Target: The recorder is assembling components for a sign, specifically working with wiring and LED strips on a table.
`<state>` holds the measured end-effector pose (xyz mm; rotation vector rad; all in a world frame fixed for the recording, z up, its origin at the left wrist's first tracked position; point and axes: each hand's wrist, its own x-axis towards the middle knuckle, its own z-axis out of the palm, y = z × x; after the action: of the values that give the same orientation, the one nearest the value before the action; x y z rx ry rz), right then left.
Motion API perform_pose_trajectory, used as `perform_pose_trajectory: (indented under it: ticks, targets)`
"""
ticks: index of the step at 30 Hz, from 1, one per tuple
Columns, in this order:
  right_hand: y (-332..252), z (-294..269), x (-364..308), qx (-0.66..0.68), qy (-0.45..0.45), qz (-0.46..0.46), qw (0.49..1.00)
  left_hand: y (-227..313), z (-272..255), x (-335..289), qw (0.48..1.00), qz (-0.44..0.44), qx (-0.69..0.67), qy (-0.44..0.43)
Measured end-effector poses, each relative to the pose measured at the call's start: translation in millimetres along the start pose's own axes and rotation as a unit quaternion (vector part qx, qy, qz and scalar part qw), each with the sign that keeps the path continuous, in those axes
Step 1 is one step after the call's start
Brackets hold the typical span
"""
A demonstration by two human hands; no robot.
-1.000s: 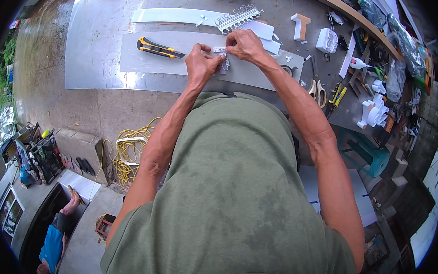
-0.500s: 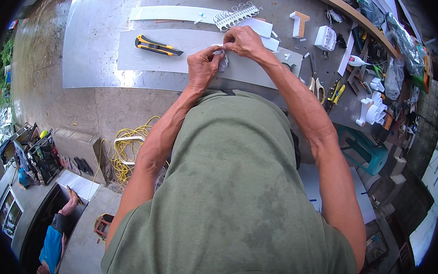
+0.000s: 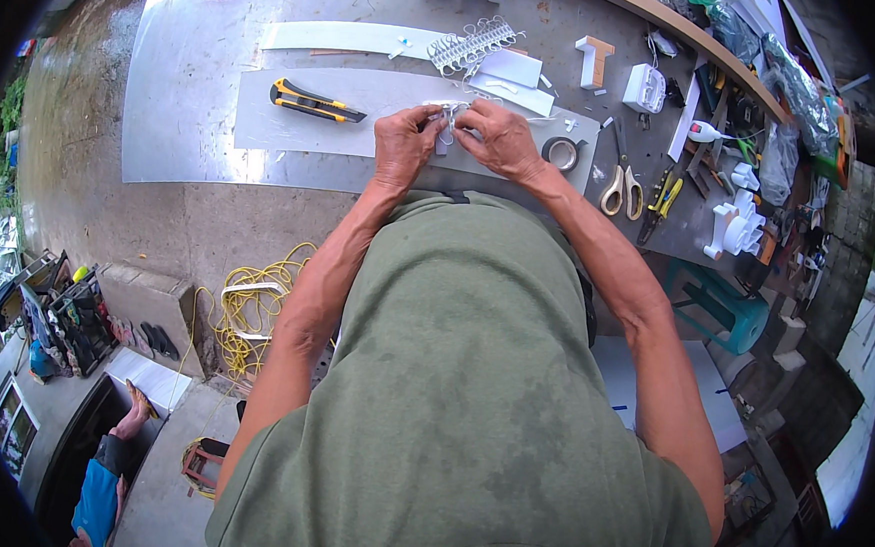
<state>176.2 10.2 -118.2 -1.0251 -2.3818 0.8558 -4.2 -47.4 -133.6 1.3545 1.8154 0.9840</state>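
My left hand (image 3: 403, 143) pinches a small white piece with looped thin wire (image 3: 448, 124), held low over a grey sheet (image 3: 306, 133). From the other side my right hand (image 3: 506, 142) closes its fingertips on the same piece, and its exact shape is partly hidden by the fingers. Just beyond the hands lies a strip of small white modules joined by looped wires (image 3: 471, 48). A yellow and black utility knife (image 3: 316, 102) rests on the sheet to the left. A dark roll of tape (image 3: 562, 155) sits right of my right hand.
Scissors with pale handles (image 3: 622, 190) and yellow-handled pliers (image 3: 675, 188) lie to the right. White block letters (image 3: 595, 65) stand farther back. Tools and plastic bags crowd the table's right side. A teal stool (image 3: 721, 309) and a coiled yellow cable (image 3: 253, 312) are below. Another person's leg (image 3: 134, 417) shows at lower left.
My right hand has come down and slightly right, nearer the table's front edge, uncovering the tape roll. My left hand stays almost in place. The view has shifted slightly.
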Motion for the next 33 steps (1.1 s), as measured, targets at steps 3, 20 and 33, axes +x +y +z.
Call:
perform_pose_trajectory:
  ticks: [3, 20, 33]
  targets:
    - [2.5, 7.7, -2.4, -0.009, 0.013, 0.026, 1.000, -1.7, 0.8, 1.2, 1.000, 0.014, 0.007, -0.004]
    - [5.8, 21.4, 25.5, -0.058, 0.063, 0.039, 0.996, -3.5, -6.0, 0.0, 0.996, -0.074, -0.050, -0.030]
    - [12.3, 7.6, 48.5, -0.058, -0.070, 0.096, 0.991, 3.3, -11.2, 8.3, 0.983, -0.156, -0.091, -0.043]
